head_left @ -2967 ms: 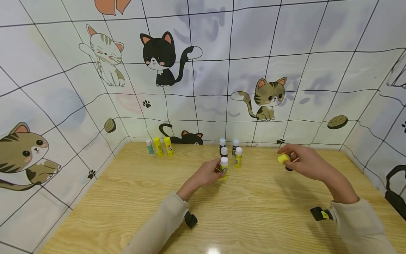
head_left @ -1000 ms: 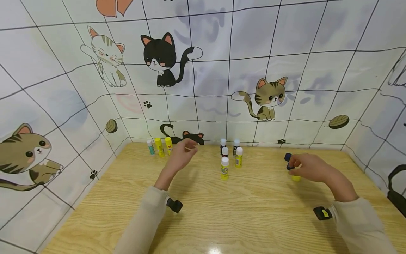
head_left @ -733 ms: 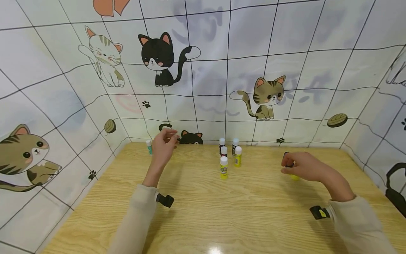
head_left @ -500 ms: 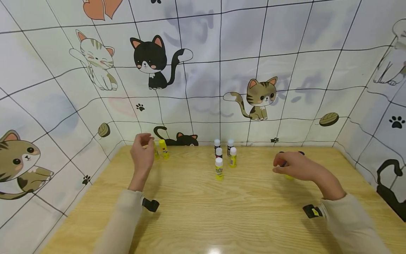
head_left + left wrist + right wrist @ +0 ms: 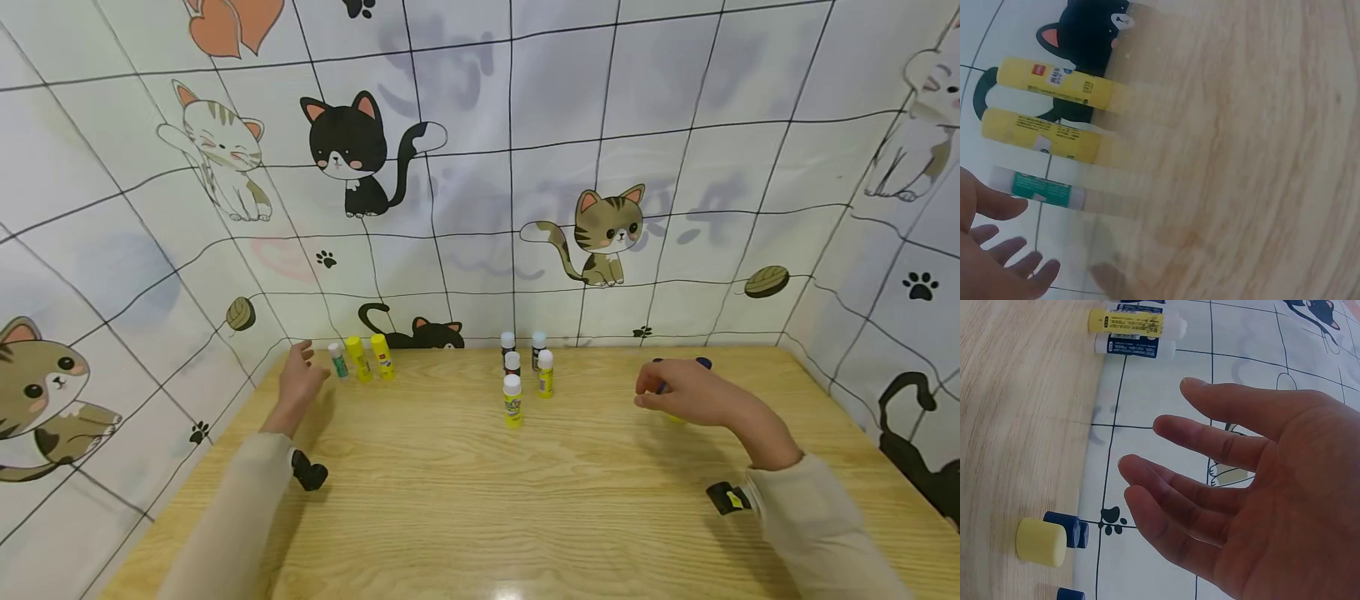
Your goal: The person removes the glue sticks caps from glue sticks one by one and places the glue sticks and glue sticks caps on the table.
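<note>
My left hand [image 5: 302, 379] is beside a small green glue stick [image 5: 339, 362] with a white cap, at the back left of the table. Its fingers are spread and hold nothing; in the left wrist view the thumb overlaps the capped end. Two yellow glue sticks, one nearer [image 5: 1041, 134] and one farther [image 5: 1054, 83], stand upright beside the green one. My right hand [image 5: 697, 393] hovers over the right side, fingers loosely bent around nothing. Below it are a yellow cap [image 5: 1041, 542] and several dark blue caps [image 5: 1063, 529], partly hidden by the hand in the head view.
Mid-table stands a group of upright white-capped sticks: a front yellow one [image 5: 513, 402], another yellow one [image 5: 545, 375] and several dark ones [image 5: 538, 353] behind. A cat-print wall covering [image 5: 480, 208] rises along the table's [image 5: 480, 500] back edge and sides.
My left hand let go of the front yellow stick and swung left past the yellow glue sticks to beyond the green one. My right hand put down the yellow cap.
</note>
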{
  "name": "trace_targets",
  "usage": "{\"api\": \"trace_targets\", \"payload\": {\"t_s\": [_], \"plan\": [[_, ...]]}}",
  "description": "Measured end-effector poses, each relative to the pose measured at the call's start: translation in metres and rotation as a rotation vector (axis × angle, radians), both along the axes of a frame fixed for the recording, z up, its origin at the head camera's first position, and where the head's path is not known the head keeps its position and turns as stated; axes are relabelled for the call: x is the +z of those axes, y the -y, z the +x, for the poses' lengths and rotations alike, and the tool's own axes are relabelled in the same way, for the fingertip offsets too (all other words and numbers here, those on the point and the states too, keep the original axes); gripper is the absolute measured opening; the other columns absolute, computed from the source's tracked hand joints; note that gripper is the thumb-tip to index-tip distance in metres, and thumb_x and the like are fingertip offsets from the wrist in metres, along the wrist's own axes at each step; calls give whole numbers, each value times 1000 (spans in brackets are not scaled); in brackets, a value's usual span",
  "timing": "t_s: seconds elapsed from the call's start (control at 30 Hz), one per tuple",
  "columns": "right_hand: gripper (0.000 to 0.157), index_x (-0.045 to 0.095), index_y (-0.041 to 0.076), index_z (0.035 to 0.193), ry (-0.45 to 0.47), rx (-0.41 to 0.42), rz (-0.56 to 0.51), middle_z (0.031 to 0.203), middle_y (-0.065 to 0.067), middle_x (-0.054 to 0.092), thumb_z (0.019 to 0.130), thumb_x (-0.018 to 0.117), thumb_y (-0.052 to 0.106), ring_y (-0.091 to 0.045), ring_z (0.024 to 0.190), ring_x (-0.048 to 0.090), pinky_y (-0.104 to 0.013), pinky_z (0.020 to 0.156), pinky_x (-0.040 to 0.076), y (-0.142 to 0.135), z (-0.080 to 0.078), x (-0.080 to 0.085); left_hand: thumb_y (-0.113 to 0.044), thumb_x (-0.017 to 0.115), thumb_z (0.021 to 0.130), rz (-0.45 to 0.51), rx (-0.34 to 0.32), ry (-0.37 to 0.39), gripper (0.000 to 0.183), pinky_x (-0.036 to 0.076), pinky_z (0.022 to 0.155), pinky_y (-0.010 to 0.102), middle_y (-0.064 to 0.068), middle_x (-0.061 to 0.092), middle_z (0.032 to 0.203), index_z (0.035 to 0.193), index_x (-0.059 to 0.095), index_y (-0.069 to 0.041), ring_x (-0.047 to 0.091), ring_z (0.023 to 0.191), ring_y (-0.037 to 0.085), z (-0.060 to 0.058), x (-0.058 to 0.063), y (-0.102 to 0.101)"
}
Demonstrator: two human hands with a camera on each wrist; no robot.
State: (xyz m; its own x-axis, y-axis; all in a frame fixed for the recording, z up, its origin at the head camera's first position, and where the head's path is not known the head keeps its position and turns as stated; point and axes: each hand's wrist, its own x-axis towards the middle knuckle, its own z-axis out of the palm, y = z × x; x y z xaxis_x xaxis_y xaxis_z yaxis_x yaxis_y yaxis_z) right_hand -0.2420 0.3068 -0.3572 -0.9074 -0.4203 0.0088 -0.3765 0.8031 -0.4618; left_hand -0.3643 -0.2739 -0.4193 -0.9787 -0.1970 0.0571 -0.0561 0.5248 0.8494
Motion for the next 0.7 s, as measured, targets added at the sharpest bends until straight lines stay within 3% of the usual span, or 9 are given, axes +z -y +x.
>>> {"api": "trace_targets", "payload": {"t_s": [0.23, 0.4, 0.57, 0.7], "plan": [[11, 64, 17, 98, 5, -9, 9, 96, 3, 64, 94, 62, 27, -13, 86, 59, -30, 69, 46, 2, 1, -2, -4, 53, 93, 16, -20, 34, 65, 40, 107, 48, 28, 38, 147, 149, 22, 4, 39, 135, 42, -15, -14, -2], [12, 64, 17, 98, 7, -6, 8, 96, 3, 64, 94, 62, 28, -13, 87, 59, -31, 69, 46, 2, 2, -2, -8, 57, 91, -68, -6, 32, 55, 41, 105, 46, 26, 50, 138, 141, 39, 6, 48, 127, 39, -25, -20, -2], [13, 64, 17, 98, 2, 4, 17, 96, 3, 64, 94, 62, 29, -12, 86, 59, -31, 69, 46, 3, 2, -2, -16, 60, 93, -138, 21, 24, 46, 46, 96, 43, 25, 58, 127, 132, 50, 5, 54, 116, 35, -28, -25, -1], [12, 64, 17, 98, 3, 2, 23, 96, 3, 64, 94, 62, 29, -13, 87, 59, -31, 69, 46, 3, 1, -1, -15, 61, 93, -157, 24, 1, 45, 45, 97, 44, 26, 59, 126, 131, 50, 6, 55, 114, 36, -27, -27, 0]]}}
